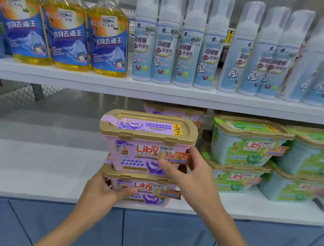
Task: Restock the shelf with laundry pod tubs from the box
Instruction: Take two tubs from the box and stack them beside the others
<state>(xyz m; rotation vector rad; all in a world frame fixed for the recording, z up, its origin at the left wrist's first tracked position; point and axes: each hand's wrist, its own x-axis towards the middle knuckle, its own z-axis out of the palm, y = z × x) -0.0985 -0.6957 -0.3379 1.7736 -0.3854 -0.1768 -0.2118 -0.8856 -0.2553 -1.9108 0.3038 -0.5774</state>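
Two purple laundry pod tubs with gold lids stand stacked on the white lower shelf (35, 170). My right hand (189, 176) grips the upper purple tub (144, 141) at its lower right corner, thumb on the front label. My left hand (102, 192) holds the lower purple tub (147, 192) at its left end, thumb across the front. Another purple tub (174, 110) stands behind them, mostly hidden. The box is out of view.
Green laundry pod tubs (249, 146) are stacked in twos just right of the purple stack. The upper shelf carries yellow detergent bottles (67, 36) and pale blue foam bottles (183, 52). The lower shelf stretches bare to the left, with blue panels (157, 234) below it.
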